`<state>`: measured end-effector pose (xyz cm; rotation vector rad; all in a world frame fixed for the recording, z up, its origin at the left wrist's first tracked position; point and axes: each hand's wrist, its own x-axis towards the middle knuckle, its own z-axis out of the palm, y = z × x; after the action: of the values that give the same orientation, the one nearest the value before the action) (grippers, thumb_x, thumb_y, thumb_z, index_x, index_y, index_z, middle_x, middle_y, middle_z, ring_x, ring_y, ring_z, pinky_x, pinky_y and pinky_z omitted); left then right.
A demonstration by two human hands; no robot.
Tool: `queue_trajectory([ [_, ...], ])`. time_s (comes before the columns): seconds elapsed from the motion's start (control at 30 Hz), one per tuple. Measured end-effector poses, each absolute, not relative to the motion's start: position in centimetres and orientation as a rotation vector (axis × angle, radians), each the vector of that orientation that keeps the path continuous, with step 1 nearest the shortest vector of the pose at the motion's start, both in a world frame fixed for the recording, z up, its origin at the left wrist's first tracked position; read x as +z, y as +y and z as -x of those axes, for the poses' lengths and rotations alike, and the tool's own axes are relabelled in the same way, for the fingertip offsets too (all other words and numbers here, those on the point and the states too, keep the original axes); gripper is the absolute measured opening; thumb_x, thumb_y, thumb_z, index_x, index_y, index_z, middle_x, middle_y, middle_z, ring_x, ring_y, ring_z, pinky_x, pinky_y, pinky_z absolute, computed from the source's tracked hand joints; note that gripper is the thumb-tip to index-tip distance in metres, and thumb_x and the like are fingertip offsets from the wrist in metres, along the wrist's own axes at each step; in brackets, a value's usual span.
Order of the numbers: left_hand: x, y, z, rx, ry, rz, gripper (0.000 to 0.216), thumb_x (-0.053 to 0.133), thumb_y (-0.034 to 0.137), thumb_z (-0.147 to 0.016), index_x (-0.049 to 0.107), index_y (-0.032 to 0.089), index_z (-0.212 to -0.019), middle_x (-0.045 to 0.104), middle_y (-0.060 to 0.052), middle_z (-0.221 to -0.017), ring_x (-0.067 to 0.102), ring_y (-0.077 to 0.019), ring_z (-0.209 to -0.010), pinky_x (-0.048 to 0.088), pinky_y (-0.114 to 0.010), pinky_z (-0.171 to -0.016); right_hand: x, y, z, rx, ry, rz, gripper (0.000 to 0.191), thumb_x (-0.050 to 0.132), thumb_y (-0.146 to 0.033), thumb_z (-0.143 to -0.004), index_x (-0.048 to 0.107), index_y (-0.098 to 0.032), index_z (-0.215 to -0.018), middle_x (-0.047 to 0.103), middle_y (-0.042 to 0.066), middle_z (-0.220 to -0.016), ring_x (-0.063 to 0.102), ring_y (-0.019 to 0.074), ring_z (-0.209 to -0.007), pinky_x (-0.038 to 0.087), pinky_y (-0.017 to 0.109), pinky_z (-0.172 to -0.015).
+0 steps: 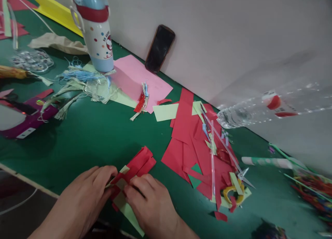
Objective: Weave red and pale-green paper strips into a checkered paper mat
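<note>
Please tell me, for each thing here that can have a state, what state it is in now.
left hand, pinching the red paper strips.
right hand, holding the same strips.
phone, leaning against the wall, screen dark.
drinking bottle, standing upright.
clear plastic bottle, lying on its side.
scissors, lying flat on the red paper scraps.

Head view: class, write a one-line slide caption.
A person's left hand and right hand pinch folded red paper strips on a green table beside red paper scraps and yellow-handled scissors.
</note>
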<state>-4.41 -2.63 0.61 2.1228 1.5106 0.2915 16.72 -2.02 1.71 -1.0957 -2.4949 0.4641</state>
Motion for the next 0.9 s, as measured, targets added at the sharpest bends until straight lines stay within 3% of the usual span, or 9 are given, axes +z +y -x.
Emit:
queue_trajectory([
  [0.13,0.5,-3.0,4.2,0.506,1.395,-2.279,0.018,0.042,0.014,-0.094,0.056,0.024,-0.088,0.061,0.003,-0.073,0.059,-0.0165,-0.064,0.044,-0.030,-0.061,3.6,-1.3,-18.6,0.597,-2.269,0.989,0.012,0.055,-0.014,-0.093,0.063,-0.015,-0.103,0.068,0.007,-0.091,0.060,0.0173,-0.075,0.053,0.029,-0.066],
  [0.37,-0.6,-4.5,4.5,0.817,1.298,-2.402,0.029,0.034,0.019,-0.101,0.062,0.021,-0.097,0.067,-0.003,-0.086,0.057,-0.0176,-0.076,0.044,-0.030,-0.072,8.2,2.2,-21.6,0.423,-2.138,1.170,0.021,0.056,-0.005,-0.088,0.063,-0.018,-0.102,0.068,0.005,-0.088,0.064,0.0166,-0.081,0.053,0.030,-0.073],
  [0.6,-1.1,-5.0,4.5,0.735,1.324,-2.404,0.029,0.040,0.015,-0.093,0.066,0.025,-0.102,0.071,-0.002,-0.088,0.062,-0.0167,-0.073,0.051,-0.031,-0.071,9.0,3.2,-18.9,0.447,-2.353,1.045,0.018,0.063,-0.011,-0.088,0.066,-0.023,-0.102,0.073,0.002,-0.088,0.061,0.0189,-0.081,0.051,0.035,-0.074],
  [0.8,-1.4,-4.9,5.3,0.631,1.409,-2.580,0.031,0.045,0.018,-0.092,0.063,0.024,-0.117,0.066,-0.005,-0.126,0.064,-0.0216,-0.104,0.053,-0.034,-0.089,8.1,2.4,-18.9,0.367,-2.315,1.132,0.018,0.059,-0.009,-0.090,0.066,-0.020,-0.103,0.071,0.006,-0.094,0.057,0.0204,-0.084,0.050,0.035,-0.075],
  [0.9,-1.3,-4.9,5.8,0.640,1.418,-2.611,0.028,0.045,0.018,-0.095,0.065,0.025,-0.113,0.068,-0.004,-0.118,0.063,-0.0221,-0.103,0.053,-0.035,-0.087,7.6,1.7,-19.1,0.324,-2.336,1.152,0.017,0.058,-0.010,-0.091,0.066,-0.020,-0.102,0.070,0.005,-0.095,0.057,0.0207,-0.085,0.048,0.035,-0.076],
])
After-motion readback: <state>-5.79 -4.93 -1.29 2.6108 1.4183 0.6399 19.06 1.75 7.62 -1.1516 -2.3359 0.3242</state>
